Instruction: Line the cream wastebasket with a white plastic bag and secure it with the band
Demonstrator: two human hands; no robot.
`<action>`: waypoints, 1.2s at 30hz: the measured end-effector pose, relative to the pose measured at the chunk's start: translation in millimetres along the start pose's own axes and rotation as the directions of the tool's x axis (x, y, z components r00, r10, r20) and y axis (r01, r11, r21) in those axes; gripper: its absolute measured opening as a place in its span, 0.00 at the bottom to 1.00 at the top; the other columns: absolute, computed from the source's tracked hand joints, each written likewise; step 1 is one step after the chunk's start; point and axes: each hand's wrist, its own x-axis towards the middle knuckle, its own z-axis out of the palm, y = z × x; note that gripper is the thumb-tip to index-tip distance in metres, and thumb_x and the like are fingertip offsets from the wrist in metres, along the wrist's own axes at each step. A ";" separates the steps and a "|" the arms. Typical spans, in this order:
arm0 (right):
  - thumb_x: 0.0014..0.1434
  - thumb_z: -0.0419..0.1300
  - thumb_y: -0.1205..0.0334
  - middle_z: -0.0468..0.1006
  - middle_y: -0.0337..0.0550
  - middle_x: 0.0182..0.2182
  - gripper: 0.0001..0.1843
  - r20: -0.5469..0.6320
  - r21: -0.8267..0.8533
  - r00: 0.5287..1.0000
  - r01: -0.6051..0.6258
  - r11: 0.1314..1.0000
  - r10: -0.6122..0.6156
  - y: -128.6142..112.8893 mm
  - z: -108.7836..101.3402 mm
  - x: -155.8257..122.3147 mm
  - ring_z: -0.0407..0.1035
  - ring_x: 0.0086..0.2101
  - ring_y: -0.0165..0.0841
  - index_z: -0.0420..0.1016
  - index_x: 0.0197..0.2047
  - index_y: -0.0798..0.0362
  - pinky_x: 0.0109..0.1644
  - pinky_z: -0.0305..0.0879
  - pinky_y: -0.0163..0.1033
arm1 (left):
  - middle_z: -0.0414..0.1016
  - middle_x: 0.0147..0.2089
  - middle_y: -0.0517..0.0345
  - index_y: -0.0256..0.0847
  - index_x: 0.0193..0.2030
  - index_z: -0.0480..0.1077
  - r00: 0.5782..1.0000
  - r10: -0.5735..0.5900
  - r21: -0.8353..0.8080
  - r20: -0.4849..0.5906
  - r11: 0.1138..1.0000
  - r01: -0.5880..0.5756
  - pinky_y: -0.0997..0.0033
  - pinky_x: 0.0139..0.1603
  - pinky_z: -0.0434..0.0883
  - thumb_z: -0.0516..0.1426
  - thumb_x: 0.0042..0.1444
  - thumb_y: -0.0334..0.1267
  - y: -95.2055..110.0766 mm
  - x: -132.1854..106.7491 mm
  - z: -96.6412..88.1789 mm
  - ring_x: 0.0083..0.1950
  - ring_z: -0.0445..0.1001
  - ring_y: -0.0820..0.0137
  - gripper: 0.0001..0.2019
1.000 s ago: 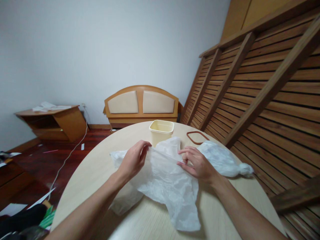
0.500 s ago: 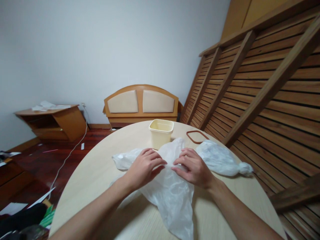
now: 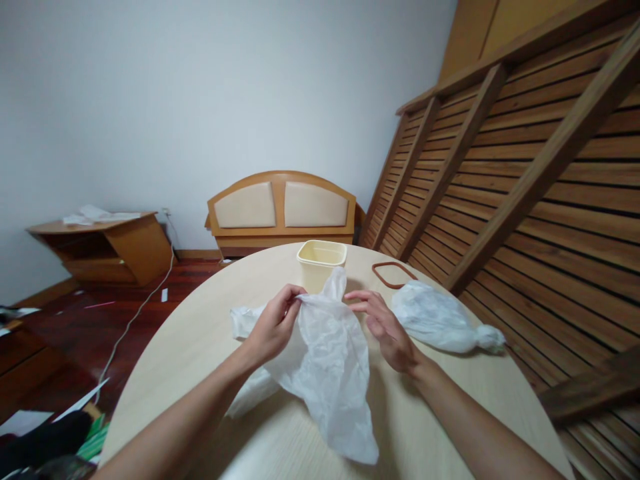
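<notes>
A thin white plastic bag [image 3: 333, 353] hangs crumpled between my hands over the table. My left hand [image 3: 278, 319] pinches its upper left edge between thumb and fingers. At the bag's upper right, my right hand [image 3: 383, 325] has its fingers stretched out and parted; the fingertips are close to the plastic, and whether they touch it I cannot tell. Behind the bag stands a pale yellow square bin [image 3: 320, 263], its front partly covered by the plastic. More white plastic lies on the table under and beside my left hand.
On the round pale table [image 3: 200, 333], a knotted white bag [image 3: 440, 317] with contents lies at the right. A brown rounded-square ring [image 3: 393, 285] rests behind it. Wooden slats [image 3: 500, 200] lean at the right. A headboard [image 3: 280, 207] and a low cabinet [image 3: 107, 247] stand beyond.
My left hand has risen and drawn the bag's edge up and left. The right hand's fingers have opened from their pinch, and the bag has shifted slightly left.
</notes>
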 end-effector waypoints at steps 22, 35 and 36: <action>0.57 0.69 0.60 0.78 0.46 0.46 0.16 0.074 0.069 0.995 -0.078 0.995 0.073 -2.2 22.2 -5.0 0.71 0.49 0.40 0.74 0.48 0.48 0.56 0.66 0.47 | 0.79 0.39 0.54 0.39 0.40 0.72 0.974 0.005 0.156 0.225 0.987 -0.041 0.70 0.45 0.70 0.55 0.60 0.33 14.1 -9.2 8.9 0.41 0.76 0.67 0.05; 0.62 0.64 0.58 0.76 0.48 0.50 0.10 -0.042 0.060 0.998 -0.038 0.997 0.040 -5.5 13.2 -1.5 0.70 0.53 0.39 0.72 0.46 0.48 0.58 0.65 0.48 | 0.73 0.35 0.56 0.38 0.39 0.69 0.980 -0.099 -0.183 0.174 0.974 0.131 0.71 0.39 0.66 0.58 0.61 0.48 7.3 0.1 0.5 0.37 0.70 0.69 0.13; 0.60 0.65 0.58 0.75 0.48 0.50 0.13 -0.043 0.050 0.999 -0.024 0.998 0.026 -6.8 14.1 -1.8 0.69 0.53 0.40 0.72 0.48 0.48 0.58 0.65 0.48 | 0.73 0.36 0.56 0.38 0.39 0.69 0.976 -0.099 -0.204 0.194 0.969 0.139 0.71 0.40 0.66 0.58 0.61 0.49 9.0 -0.6 0.8 0.38 0.70 0.69 0.14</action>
